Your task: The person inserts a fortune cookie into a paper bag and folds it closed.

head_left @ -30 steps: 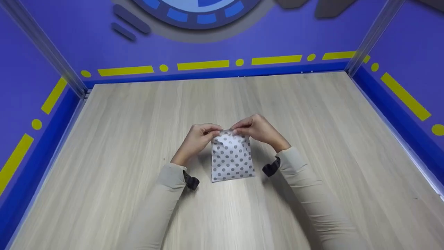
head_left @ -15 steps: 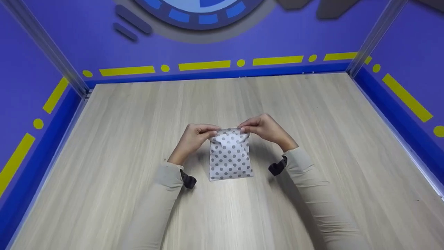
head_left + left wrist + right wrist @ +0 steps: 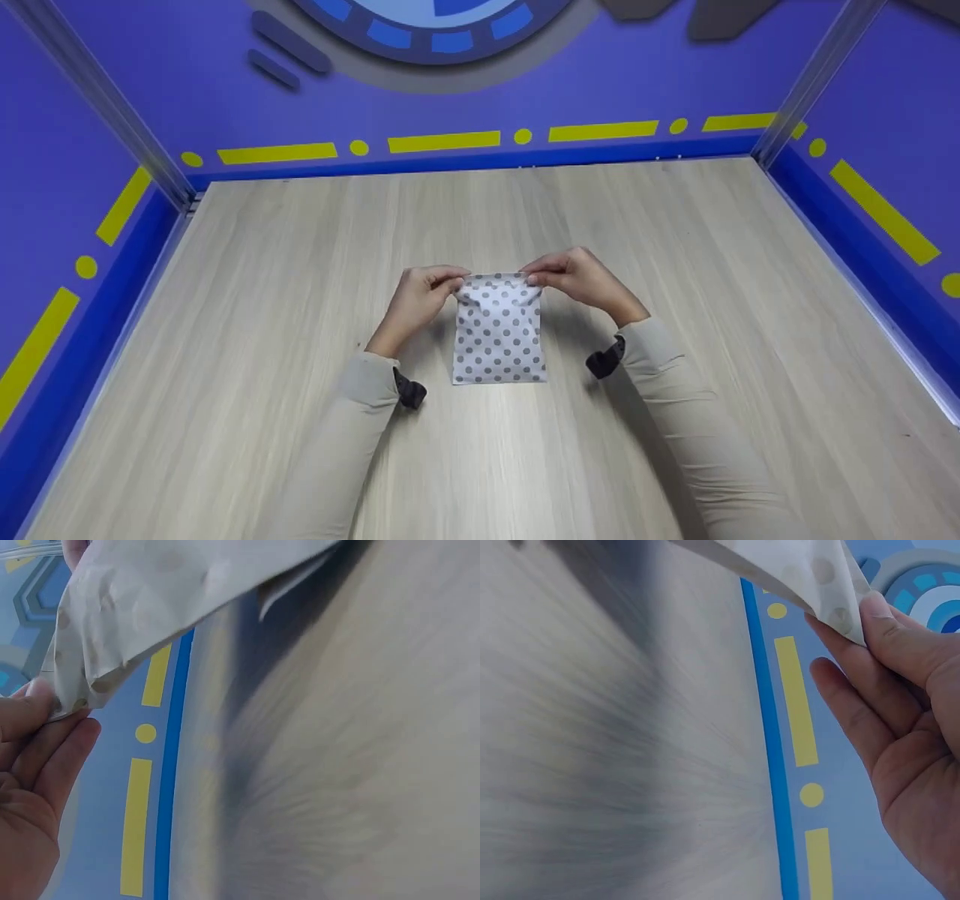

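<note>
A white paper bag with grey polka dots [image 3: 499,334] is held up by its far edge near the middle of the table. My left hand [image 3: 420,300] pinches the far left corner between thumb and fingers. At the far right corner, my right hand [image 3: 585,281] pinches the paper the same way. Along the top, a strip of the edge looks folded over toward me. The left wrist view shows the bag [image 3: 150,607] slanting away from the thumb, creased near the grip. In the right wrist view its corner [image 3: 840,615] sits between thumb and forefinger. Its inside is hidden.
The light wood table [image 3: 262,300] spreads out around the hands. Blue-purple panels [image 3: 450,112] with yellow dashes and dots rise behind it and on both sides. A black wrist camera [image 3: 411,394] sits at the left cuff, another [image 3: 604,361] at the right.
Both hands have slid apart along the bag's top edge, from near its middle out to the two corners. More of the dotted top strip shows between them.
</note>
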`<state>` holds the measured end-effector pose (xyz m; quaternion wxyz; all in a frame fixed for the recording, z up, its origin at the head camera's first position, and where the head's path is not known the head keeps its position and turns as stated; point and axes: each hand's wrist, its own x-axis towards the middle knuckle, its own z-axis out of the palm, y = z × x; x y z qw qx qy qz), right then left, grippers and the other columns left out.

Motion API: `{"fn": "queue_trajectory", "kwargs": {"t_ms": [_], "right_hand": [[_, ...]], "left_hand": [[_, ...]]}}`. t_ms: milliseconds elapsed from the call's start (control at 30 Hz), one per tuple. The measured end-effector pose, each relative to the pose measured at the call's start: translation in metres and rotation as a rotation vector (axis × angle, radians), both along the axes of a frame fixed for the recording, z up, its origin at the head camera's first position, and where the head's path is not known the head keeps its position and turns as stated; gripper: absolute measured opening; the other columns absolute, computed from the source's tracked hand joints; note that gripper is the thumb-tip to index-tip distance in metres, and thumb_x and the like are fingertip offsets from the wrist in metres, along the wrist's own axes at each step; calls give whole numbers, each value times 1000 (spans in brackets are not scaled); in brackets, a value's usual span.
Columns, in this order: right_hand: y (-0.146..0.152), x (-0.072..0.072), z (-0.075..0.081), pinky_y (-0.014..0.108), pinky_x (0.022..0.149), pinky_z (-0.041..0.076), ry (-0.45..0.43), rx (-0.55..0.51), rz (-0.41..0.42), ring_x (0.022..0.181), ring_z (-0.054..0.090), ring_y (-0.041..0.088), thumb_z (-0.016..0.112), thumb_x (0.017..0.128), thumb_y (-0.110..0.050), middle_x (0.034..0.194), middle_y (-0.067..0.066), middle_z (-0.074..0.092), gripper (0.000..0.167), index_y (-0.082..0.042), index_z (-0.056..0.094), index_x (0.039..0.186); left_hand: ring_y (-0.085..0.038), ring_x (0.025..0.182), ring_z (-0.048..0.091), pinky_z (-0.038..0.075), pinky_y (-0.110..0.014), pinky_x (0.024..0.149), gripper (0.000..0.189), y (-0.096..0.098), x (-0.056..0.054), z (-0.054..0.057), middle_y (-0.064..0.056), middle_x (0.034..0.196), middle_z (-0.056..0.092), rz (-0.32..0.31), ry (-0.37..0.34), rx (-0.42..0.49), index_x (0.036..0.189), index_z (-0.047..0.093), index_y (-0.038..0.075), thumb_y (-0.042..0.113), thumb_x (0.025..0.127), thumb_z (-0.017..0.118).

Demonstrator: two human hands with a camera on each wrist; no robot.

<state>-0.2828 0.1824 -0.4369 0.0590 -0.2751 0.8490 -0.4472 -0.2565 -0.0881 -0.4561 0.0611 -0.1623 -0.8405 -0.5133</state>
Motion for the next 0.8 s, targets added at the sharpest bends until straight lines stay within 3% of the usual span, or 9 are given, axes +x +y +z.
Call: {"fn": "queue_trajectory", "kwargs": {"t_ms": [167,400,567,800], "right_hand": [[0,-1,-2,19,68,52,2,-3,-83,76,67,11,72,85,-17,92,10,74,17,-5,76,96],[-2,-4,-9,44,70,57,-71,-56,-180,63,65,10,72,85,-14,87,15,73,17,0,74,95],[-3,-4,-8,31,69,57,-92,-65,-204,71,65,14,68,89,-13,95,20,72,22,3,72,103],[-3,-8,-18,38,76,57,-163,-81,-263,73,64,7,65,91,-11,100,20,70,25,4,69,110]], "left_hand": [[-18,85,66,54,-31,79,17,-1,-1,-3,-11,100,74,-1,-22,-21,104,73,2,2,90,63],[-13,79,65,51,-23,71,11,0,-6,-7,-5,88,74,136,-88,53,93,76,7,12,83,74],[-10,69,62,52,-21,63,10,4,-10,-9,-8,81,71,219,-153,118,89,74,5,11,81,76],[-14,72,66,56,-23,66,11,6,-12,-15,-13,88,71,210,-178,142,95,72,-1,5,86,70]]}}
